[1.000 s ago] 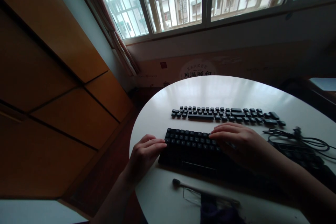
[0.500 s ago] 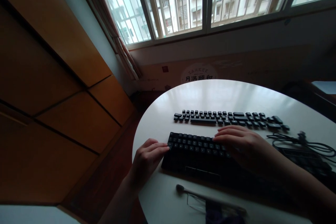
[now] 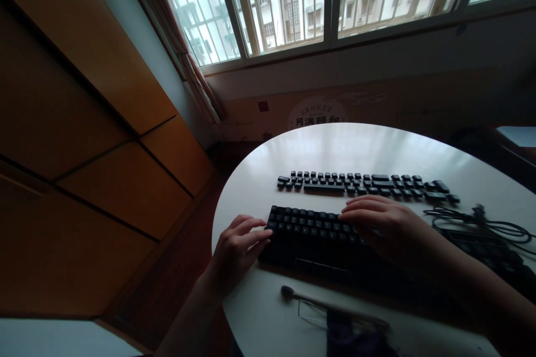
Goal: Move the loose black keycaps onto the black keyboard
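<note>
A black keyboard lies on the white table, its upper rows fitted with keycaps and its lower part bare and dark. My left hand is at the keyboard's left end, fingers apart, fingertips touching the edge keys. Over the keyboard's middle lies my right hand, fingers stretched out with their tips at the top row; its thumb is hidden underneath. Beyond the keyboard, loose black keycaps are laid out in rows, the long space bar among them.
The round white table carries a coiled black cable at the right. A thin brush-like tool and a dark purple cloth-like item lie near the front edge. Wooden cabinets stand left; a barred window is ahead.
My left hand's fingers have spread slightly at the keyboard's left edge. The right hand stays nearly where it was. The whole view has shifted a little.
</note>
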The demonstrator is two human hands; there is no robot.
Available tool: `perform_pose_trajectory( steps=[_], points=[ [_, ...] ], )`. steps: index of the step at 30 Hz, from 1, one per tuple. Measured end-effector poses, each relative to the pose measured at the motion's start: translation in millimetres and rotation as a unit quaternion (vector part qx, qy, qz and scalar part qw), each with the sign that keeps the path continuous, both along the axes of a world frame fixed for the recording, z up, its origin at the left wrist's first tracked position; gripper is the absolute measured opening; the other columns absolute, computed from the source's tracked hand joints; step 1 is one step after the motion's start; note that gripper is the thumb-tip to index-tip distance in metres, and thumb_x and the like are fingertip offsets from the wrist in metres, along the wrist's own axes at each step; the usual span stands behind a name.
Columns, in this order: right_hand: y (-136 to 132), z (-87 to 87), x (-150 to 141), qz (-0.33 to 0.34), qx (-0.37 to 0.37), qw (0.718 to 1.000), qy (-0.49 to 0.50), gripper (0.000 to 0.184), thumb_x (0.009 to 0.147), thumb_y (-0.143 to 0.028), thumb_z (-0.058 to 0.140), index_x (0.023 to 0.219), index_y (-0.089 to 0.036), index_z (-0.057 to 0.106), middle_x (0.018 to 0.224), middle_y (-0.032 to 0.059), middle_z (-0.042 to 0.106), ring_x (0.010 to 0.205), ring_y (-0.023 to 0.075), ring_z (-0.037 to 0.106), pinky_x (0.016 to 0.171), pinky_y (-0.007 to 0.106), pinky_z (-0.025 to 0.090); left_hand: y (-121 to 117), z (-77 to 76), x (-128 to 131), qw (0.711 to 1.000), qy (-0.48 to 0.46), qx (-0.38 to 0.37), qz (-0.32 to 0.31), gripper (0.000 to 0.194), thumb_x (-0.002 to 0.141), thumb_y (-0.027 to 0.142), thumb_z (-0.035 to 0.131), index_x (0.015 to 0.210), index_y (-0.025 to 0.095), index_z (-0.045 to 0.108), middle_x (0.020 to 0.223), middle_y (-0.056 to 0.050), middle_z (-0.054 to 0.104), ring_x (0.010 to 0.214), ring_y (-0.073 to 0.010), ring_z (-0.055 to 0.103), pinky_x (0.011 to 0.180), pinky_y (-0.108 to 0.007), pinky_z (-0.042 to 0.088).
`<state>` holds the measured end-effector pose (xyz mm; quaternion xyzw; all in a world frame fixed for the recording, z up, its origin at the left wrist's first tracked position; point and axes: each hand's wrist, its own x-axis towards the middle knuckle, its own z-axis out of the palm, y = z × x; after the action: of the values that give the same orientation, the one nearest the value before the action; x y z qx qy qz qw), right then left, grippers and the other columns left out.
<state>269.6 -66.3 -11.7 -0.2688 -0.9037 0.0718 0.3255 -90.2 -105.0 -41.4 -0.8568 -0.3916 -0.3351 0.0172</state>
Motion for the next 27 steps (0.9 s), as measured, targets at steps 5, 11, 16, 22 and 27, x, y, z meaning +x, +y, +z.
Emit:
perform_pose_trajectory(
  steps=[5,11,16,22,27],
  points=[
    [0.1,0.6,0.4,-0.004,-0.005,1.0,-0.002,0.026,0.097,-0.014,0.051,0.112,-0.022,0.07,0.109,0.0079,0.074,0.1,0.0217,0.07,0.084,0.038,0.061,0.6,-1.5,0.9,1.0,-0.014,-0.01,0.0,0.021,0.089,0.009,0.066,0.104,0.023,0.073,0.099,-0.005,0.071,0.093,-0.0186,0.062,0.078,-0.032,0.055],
    [0.4,-0.4,0.3,-0.002,-0.007,1.0,-0.003,0.025,0.097,-0.015,0.052,0.112,-0.023,0.07,0.109,0.0079,0.074,0.099,0.0216,0.07,0.084,0.038,0.061,0.1,-6.7,-1.9,0.999,-0.027,-0.032,0.014,0.02,0.09,0.01,0.065,0.104,0.022,0.071,0.101,-0.005,0.071,0.094,-0.0181,0.063,0.082,-0.032,0.054],
    [-0.2,1.2,1.1,0.0,-0.011,1.0,-0.001,0.025,0.097,-0.015,0.051,0.111,-0.022,0.071,0.109,0.0077,0.074,0.098,0.0208,0.07,0.083,0.037,0.061,0.2,-8.8,-5.6,0.985,-0.069,-0.146,0.062,0.027,0.087,0.01,0.067,0.11,0.022,0.069,0.102,-0.004,0.07,0.074,-0.0134,0.059,0.067,-0.026,0.052],
    [-1.7,2.8,1.1,-0.005,-0.005,1.0,-0.001,0.025,0.097,-0.016,0.051,0.111,-0.023,0.071,0.109,0.0077,0.074,0.1,0.0213,0.07,0.083,0.037,0.061,4.2,-10.7,-8.6,0.965,-0.137,-0.217,0.06,0.022,0.087,0.016,0.068,0.108,0.021,0.07,0.096,-0.003,0.069,0.067,-0.0109,0.054,0.061,-0.023,0.048],
    [-2.3,4.0,1.6,0.001,-0.007,1.0,-0.003,0.026,0.096,-0.014,0.051,0.112,-0.022,0.07,0.109,0.0072,0.074,0.098,0.0208,0.071,0.082,0.037,0.061,7.4,-12.0,-10.2,0.947,-0.206,-0.242,0.05,0.021,0.087,0.026,0.071,0.106,0.019,0.071,0.092,-0.005,0.068,0.068,-0.0113,0.053,0.059,-0.023,0.047]
  ],
)
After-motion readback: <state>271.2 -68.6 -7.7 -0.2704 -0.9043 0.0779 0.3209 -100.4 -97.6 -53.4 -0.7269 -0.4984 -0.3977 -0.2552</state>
